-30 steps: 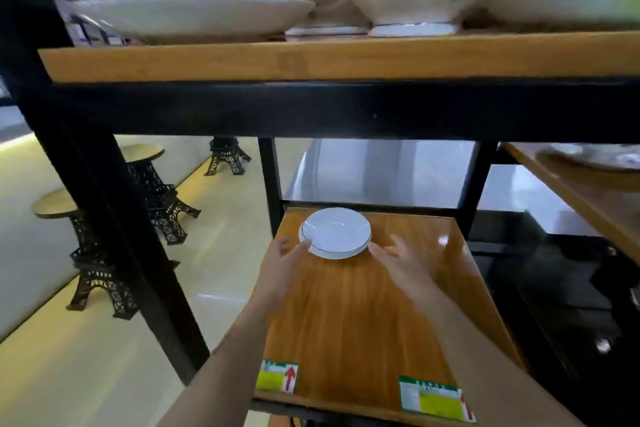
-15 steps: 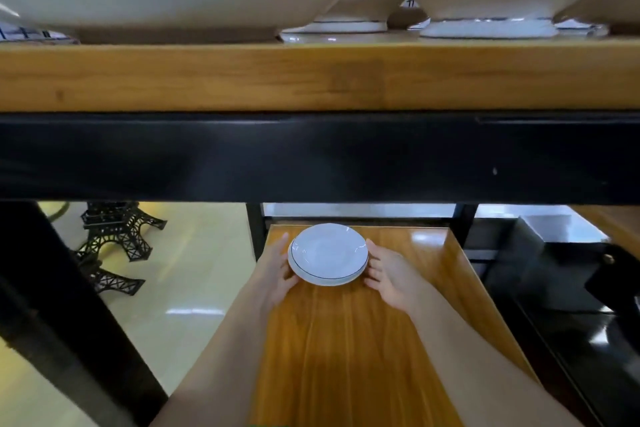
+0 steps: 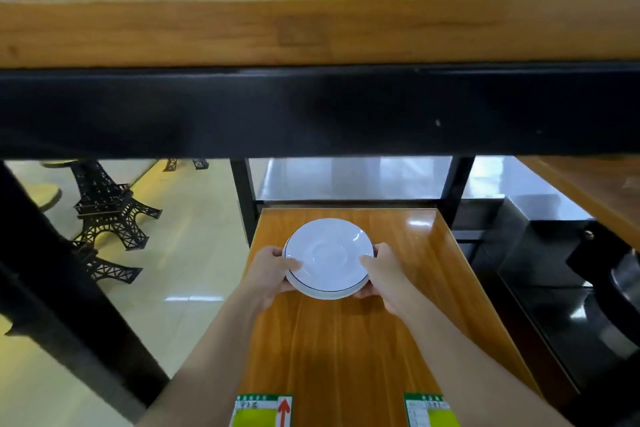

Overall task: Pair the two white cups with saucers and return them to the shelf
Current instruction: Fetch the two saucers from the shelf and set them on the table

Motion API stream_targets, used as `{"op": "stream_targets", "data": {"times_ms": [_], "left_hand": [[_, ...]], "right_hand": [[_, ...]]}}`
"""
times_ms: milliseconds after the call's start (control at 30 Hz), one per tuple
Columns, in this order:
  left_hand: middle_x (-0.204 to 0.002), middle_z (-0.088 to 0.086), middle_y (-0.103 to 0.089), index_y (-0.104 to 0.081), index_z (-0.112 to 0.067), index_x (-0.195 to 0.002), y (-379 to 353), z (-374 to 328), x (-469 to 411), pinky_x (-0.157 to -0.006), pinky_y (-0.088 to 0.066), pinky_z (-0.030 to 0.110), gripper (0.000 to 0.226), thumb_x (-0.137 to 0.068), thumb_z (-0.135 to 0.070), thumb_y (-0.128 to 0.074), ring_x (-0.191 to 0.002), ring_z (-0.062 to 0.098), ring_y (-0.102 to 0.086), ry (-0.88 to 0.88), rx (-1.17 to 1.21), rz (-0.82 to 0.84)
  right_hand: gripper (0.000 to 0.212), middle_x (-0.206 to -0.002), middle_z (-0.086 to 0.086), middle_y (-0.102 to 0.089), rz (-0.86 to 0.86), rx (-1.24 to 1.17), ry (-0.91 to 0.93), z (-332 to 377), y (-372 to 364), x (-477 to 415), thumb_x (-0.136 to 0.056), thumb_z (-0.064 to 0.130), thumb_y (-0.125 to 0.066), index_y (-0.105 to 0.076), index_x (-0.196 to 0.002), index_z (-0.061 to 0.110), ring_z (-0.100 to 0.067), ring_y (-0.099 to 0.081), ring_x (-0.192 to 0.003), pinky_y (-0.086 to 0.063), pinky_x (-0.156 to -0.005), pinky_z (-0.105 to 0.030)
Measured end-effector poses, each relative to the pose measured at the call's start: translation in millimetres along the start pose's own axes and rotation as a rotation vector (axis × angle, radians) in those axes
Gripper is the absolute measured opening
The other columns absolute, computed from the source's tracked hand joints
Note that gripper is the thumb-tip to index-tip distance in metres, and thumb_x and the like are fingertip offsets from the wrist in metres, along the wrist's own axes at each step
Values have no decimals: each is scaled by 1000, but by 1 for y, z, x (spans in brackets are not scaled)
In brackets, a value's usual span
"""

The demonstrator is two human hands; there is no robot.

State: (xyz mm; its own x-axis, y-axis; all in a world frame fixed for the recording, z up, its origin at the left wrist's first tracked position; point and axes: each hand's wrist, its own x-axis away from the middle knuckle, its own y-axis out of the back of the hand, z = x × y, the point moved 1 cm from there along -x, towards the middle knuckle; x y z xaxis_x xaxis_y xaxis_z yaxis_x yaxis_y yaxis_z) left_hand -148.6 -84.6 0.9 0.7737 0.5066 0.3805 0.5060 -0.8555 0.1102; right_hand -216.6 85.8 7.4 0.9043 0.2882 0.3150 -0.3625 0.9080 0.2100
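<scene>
Stack of white saucers held over the lower wooden shelf, left hand and right hand – each grip closed on the rim, thumbs laid on top.

Two white saucers stacked one on the other, each with a thin dark line round the rim. Top one shows a shallow round well in the centre, glossy with light reflections. Stack tilts slightly, near edge lower. Sits over the lower wooden shelf, toward its back half; whether it touches the board cannot be told. Left hand grips the left rim, right hand the right rim, thumbs on top. No cups in view.
</scene>
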Motion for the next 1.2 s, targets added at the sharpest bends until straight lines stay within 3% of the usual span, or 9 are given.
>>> {"op": "stream_targets", "data": {"times_ms": [133, 267, 400, 533, 700, 800, 967, 1067, 1200], "left_hand": [[-115, 13, -54, -41, -10, -115, -5, 8, 34, -86, -56, 46, 37, -85, 1, -59, -108, 33, -58, -49, 7, -7], [-109, 14, -53, -39, -9, -113, -12, 16, 81, -70, -55, 37, 36, -85, 3, -57, -98, 30, -58, -67, 41, -28], [-102, 12, -56, -40, -9, -112, -18, 31, 130, -61, -57, 37, 32, -86, 3, -54, -91, 29, -60, -80, 35, -55], [-96, 6, -58, -44, -12, -103, -26, 56, 180, -77, -58, 48, 25, -86, 3, -54, -94, 30, -61, -88, 59, -81], [-98, 11, -59, -47, -9, -98, -31, 81, 241, -61, -56, 35, 23, -87, 10, -51, -78, 19, -58, -192, 56, -31], [-117, 15, -56, -41, -10, -113, -32, 87, 262, -70, -54, 43, 35, -86, 7, -56, -94, 26, -60, -235, 38, 1], [-108, 4, -57, -41, -13, -109, -55, 90, 304, -75, -55, 42, 32, -87, 4, -57, -107, 30, -58, -349, -25, 208], [-104, -1, -55, -39, -15, -109, -77, 98, 340, -58, -55, 28, 32, -88, 4, -56, -96, 22, -58, -354, -67, 320], [-113, 7, -56, -41, -16, -107, -121, 111, 384, -78, -56, 51, 31, -87, 2, -57, -100, 25, -59, -337, -148, 516]], "right_hand": [[20, -97, -1, -53, -20, 45, 110, -6, 8, 28, -94, 13, -44, -39, -113, 18, -18, -62, -75, -54, -44, -26], [22, -108, -7, -54, -47, 77, 169, -19, 19, 61, -94, 19, -48, -41, -115, 18, -24, -61, -96, -60, -72, -39], [16, -97, -2, -51, -15, 4, 208, -40, 33, 105, -94, 14, -46, -39, -107, 19, -18, -59, -76, -55, -50, -28], [16, -95, 0, -51, -10, -60, 233, -68, 47, 141, -90, 9, -45, -43, -106, 15, -22, -56, -91, -52, -61, -35], [15, -104, -1, -49, -6, -135, 218, -101, 57, 207, -94, 12, -45, -41, -107, 19, -16, -55, -83, -53, -40, -24], [17, -102, 3, -50, -108, -144, 269, -109, 68, 245, -95, 13, -47, -41, -109, 19, -13, -56, -81, -53, -45, -17], [23, -112, 3, -51, -381, -139, 287, -133, 95, 312, -93, 19, -50, -42, -115, 23, -15, -50, -108, -53, -89, -33], [25, -111, 3, -51, -493, -206, 215, -155, 114, 358, -93, 18, -51, -43, -116, 24, -17, -50, -111, -53, -90, -38], [24, -97, 8, -54, -738, -265, 191, -184, 152, 424, -92, 12, -51, -49, -116, 15, -23, -55, -100, -55, -71, -37]]}}
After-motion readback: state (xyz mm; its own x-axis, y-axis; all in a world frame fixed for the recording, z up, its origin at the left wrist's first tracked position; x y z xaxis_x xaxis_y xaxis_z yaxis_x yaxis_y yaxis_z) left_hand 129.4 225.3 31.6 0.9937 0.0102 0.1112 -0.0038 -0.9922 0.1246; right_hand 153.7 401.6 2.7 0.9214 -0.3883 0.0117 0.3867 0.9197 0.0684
